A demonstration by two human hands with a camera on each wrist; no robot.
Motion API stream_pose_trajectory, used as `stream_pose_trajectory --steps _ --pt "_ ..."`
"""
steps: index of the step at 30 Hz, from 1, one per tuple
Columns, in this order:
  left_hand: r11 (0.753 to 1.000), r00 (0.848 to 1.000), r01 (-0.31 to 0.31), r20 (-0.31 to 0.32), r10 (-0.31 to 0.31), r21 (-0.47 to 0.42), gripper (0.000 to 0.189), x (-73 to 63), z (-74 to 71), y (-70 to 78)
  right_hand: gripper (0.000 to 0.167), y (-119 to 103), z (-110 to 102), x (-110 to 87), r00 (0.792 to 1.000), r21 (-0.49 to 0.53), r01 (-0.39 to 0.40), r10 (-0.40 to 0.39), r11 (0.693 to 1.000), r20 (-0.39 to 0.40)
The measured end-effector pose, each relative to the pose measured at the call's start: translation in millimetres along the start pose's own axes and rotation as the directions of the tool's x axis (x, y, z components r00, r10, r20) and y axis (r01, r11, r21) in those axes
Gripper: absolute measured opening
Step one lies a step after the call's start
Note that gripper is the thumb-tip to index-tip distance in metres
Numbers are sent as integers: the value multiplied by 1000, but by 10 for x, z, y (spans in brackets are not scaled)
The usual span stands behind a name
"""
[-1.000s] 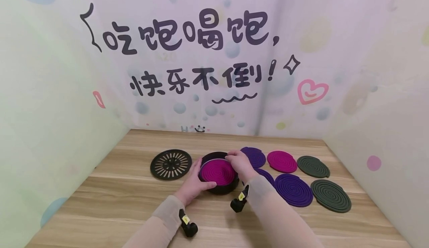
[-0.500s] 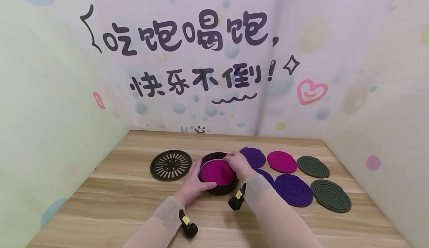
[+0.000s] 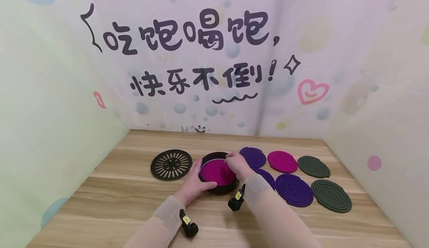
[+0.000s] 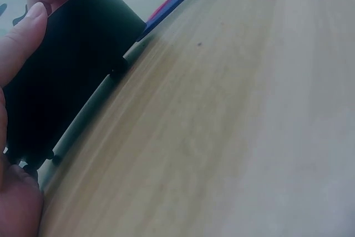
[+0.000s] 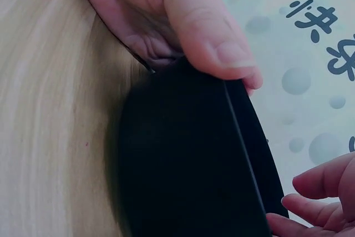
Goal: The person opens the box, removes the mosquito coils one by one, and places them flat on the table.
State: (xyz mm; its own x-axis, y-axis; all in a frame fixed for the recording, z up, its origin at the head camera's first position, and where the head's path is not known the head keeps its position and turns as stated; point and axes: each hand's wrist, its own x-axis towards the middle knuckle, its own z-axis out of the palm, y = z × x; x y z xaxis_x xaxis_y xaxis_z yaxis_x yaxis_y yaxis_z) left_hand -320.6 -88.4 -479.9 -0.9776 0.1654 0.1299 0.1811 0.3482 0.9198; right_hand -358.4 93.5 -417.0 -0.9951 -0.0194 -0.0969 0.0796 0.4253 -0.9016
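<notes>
A round black holder [image 3: 219,189] stands on the wooden table. Inside it lies a magenta spiral coaster [image 3: 218,171], flat side up. My left hand [image 3: 194,184] grips the holder's left side, its thumb across the front; in the left wrist view that thumb [image 4: 25,40] bends over the dark wall. At the holder's right rim is my right hand [image 3: 238,164], fingers bent over the edge beside the coaster. In the right wrist view the right-hand fingertips [image 5: 305,203] meet the rim; whether they pinch the coaster is hidden.
To the left lies a black slotted round lid [image 3: 171,165]. On the right lie more spiral coasters: purple ones [image 3: 294,190], a magenta one [image 3: 282,161] and dark green ones [image 3: 331,196]. A printed backdrop [image 3: 214,102] stands behind the table.
My right hand has shifted slightly left, its fingertips further in over the rim. The left hand, holder and coasters stay in place.
</notes>
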Motion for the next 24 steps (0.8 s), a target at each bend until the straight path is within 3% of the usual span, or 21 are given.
stream_pose_trajectory --steps 24 --pt "1000 1000 5 0 -5 1 117 -8 -5 5 32 -32 -15 -33 999 46 -34 34 998 15"
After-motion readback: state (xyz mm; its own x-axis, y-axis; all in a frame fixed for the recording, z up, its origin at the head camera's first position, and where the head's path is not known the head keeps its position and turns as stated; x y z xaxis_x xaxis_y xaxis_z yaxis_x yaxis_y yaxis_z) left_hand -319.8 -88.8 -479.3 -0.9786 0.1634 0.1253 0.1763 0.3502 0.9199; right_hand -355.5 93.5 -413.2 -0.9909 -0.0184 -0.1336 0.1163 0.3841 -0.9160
